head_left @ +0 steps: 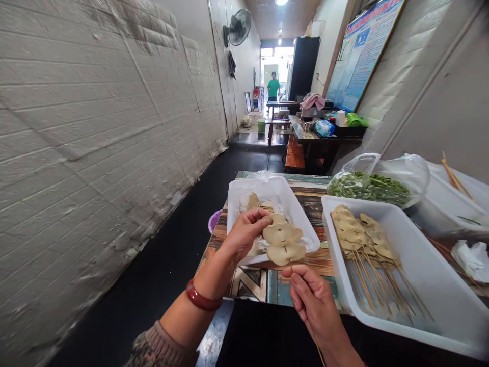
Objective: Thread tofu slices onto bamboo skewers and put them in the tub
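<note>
Several flat beige slices (pixel 282 234) are threaded on a thin wooden skewer (pixel 318 346). My right hand (pixel 311 293) is closed round the skewer just below the lowest slice. With thumb and fingers pinched, my left hand (pixel 248 229) grips the topmost slice at the skewer's upper end. Behind them stands a white tray (pixel 301 214) lined with clear plastic, holding more loose slices (pixel 253 201). To the right, a larger white tub (pixel 428 244) contains a pile of skewered slices (pixel 351 229), their bare sticks pointing toward me.
A clear bag of green vegetables (pixel 370 186) sits behind the tub, beside another white container (pixel 458 193). Crumpled white tissue (pixel 471 260) lies at far right. A purple basin (pixel 214 222) is on the floor left of the table (pixel 280 290). Someone in green (pixel 273 87) stands far back.
</note>
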### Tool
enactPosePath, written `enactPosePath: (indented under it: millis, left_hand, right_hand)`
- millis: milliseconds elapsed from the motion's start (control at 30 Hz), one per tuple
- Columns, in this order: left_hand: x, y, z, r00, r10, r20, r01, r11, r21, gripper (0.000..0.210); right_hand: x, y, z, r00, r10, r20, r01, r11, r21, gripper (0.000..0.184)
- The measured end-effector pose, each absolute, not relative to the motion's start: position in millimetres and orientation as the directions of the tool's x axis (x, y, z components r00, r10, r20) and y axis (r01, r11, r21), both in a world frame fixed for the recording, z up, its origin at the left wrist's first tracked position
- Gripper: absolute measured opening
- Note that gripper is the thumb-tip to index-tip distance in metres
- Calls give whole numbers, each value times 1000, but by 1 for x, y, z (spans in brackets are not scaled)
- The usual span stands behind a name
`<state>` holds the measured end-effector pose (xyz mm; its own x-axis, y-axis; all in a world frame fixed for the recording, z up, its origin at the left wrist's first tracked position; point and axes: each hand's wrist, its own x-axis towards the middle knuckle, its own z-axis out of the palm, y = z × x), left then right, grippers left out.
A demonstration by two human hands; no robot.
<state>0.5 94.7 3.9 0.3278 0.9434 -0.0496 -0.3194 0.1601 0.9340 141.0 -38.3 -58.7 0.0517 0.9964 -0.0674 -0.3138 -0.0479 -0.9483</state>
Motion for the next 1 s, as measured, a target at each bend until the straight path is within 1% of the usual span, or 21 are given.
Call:
enactPosePath:
  millis: [100, 300, 467, 700, 867, 1000]
  left_hand:
    - [4, 93, 4, 319, 946, -59, -333, 170, 927, 31]
    - [-2, 93, 3, 327, 940, -101, -348, 220, 912, 37]
    - [-5, 90, 5, 341, 937, -75, -350, 200, 915, 39]
    - [-4, 87, 5, 358, 925, -125, -375, 265, 888, 37]
    - [-3, 86, 4, 377, 921, -100, -339, 238, 910, 36]
    - [-3, 86, 2, 398, 916, -47, -328, 190, 925, 42]
  right_hand:
    - [142, -37, -61, 65, 996, -66, -273, -46, -961, 32]
    - [144, -35, -68, 71, 994, -88, -166, -75, -983, 39]
    - [147, -34, -74, 110, 990, -86, -119, -73, -990, 43]
    - [149, -36, -76, 116, 989, -91, -138, -74, -988, 43]
    - [147, -34, -79, 122, 990, -77, -135, -60, -989, 40]
    - [146, -32, -79, 124, 991, -55, -139, -38, -990, 38]
